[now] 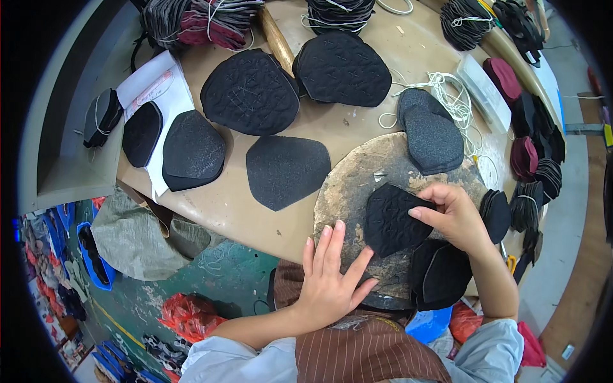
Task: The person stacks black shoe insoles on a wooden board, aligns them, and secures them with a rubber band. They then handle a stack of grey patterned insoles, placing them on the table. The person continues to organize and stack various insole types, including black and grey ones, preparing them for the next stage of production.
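Note:
A black quilted fabric piece [394,223] with rounded corners lies on a worn round wooden board [348,172]. My right hand [450,214] pinches its upper right edge between thumb and fingers. My left hand [332,274] is open, fingers spread over the board's near left part, one fingertip close to the piece's lower left edge. Just below the piece sits a stack of black pieces [447,274] near my right forearm. Dark grey speckled pads [434,137] rest on the board's far edge. Another black stack [495,216] stands right of my right hand.
Left of the board lies a single grey piece [287,169]. Quilted black stacks [250,92] stand farther back beside a wooden handle [276,39]. White cord [447,96] lies tangled near a clear plastic box [483,92]. Tied bundles [198,22] line the far edge.

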The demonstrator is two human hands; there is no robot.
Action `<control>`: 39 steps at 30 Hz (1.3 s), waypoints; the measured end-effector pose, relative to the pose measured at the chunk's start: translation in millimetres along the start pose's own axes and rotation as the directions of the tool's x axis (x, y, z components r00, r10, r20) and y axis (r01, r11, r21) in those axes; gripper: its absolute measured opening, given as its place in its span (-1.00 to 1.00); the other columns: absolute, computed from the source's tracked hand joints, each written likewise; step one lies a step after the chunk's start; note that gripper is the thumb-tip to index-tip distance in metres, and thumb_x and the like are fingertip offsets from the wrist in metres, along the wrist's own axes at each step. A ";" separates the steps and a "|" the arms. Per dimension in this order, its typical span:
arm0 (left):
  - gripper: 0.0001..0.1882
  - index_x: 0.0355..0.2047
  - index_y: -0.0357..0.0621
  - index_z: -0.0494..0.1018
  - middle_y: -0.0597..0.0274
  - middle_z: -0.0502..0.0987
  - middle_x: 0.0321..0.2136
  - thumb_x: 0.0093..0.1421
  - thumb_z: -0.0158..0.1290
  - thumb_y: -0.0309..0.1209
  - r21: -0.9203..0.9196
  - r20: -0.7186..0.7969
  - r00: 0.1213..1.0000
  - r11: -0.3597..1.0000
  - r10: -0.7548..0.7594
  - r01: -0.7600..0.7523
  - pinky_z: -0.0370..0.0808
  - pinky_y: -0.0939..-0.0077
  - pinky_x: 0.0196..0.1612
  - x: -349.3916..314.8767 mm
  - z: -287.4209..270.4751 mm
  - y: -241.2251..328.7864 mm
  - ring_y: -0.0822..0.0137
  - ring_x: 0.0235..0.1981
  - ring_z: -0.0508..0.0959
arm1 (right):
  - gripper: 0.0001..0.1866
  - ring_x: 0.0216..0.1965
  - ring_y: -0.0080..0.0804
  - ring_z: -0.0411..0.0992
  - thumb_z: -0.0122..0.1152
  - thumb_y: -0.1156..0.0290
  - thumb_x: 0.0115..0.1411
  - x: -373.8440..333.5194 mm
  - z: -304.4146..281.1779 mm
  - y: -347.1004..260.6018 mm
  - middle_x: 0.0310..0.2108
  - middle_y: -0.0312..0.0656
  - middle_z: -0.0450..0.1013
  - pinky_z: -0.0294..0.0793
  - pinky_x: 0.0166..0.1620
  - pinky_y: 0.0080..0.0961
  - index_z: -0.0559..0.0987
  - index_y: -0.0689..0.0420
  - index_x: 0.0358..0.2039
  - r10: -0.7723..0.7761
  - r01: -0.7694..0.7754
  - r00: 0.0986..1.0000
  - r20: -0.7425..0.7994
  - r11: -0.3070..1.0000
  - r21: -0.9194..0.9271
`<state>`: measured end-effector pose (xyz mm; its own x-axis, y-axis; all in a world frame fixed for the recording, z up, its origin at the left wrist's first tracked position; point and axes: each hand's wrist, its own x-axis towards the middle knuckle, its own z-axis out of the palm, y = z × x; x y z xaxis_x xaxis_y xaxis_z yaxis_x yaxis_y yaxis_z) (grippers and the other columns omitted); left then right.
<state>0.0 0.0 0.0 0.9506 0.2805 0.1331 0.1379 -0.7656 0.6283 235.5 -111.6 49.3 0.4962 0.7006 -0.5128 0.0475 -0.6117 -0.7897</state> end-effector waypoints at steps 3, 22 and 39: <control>-0.36 0.05 -0.09 0.41 -0.43 -0.01 0.22 -0.03 0.26 -0.11 0.006 0.001 1.000 1.000 0.007 -0.007 0.07 -0.27 0.14 -0.5 -1.9 0.0 -0.32 0.23 0.07 | -0.88 -0.46 -0.83 0.33 0.30 0.53 0.10 -2.8 2.5 -1.0 -0.51 -0.48 0.42 0.33 -0.42 -0.78 0.53 0.25 -0.37 0.031 -0.030 0.999 -0.019 0.998 0.058; -0.26 0.18 0.08 0.31 -0.41 0.04 0.19 -0.03 0.24 -0.06 0.074 0.029 1.000 0.997 0.003 -0.005 0.11 -0.12 0.17 3.9 -7.7 -1.1 -0.26 0.19 0.12 | -0.87 -0.49 -0.81 0.30 0.30 0.50 0.10 -4.0 6.1 -3.4 -0.53 -0.47 0.41 0.31 -0.45 -0.75 0.53 0.25 -0.39 0.056 -0.054 0.998 -0.031 0.997 0.061; -0.20 -0.03 -0.25 0.36 -0.07 0.17 0.24 -0.01 0.03 0.23 0.287 0.334 0.894 0.871 0.299 -0.399 -0.27 -0.07 0.28 38.3 -26.8 -10.3 0.14 0.28 0.17 | -0.85 -0.55 -0.79 0.28 0.32 0.48 0.06 0.2 2.3 -4.8 -0.61 -0.40 0.40 0.29 -0.52 -0.70 0.54 0.27 -0.41 0.009 -0.013 0.999 -0.049 0.997 -0.080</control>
<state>27.6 34.1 19.2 0.9838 -0.1717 0.0512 -0.1792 -0.9448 0.2745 233.4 -107.7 52.2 0.5388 0.6762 -0.5025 0.1105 -0.6481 -0.7535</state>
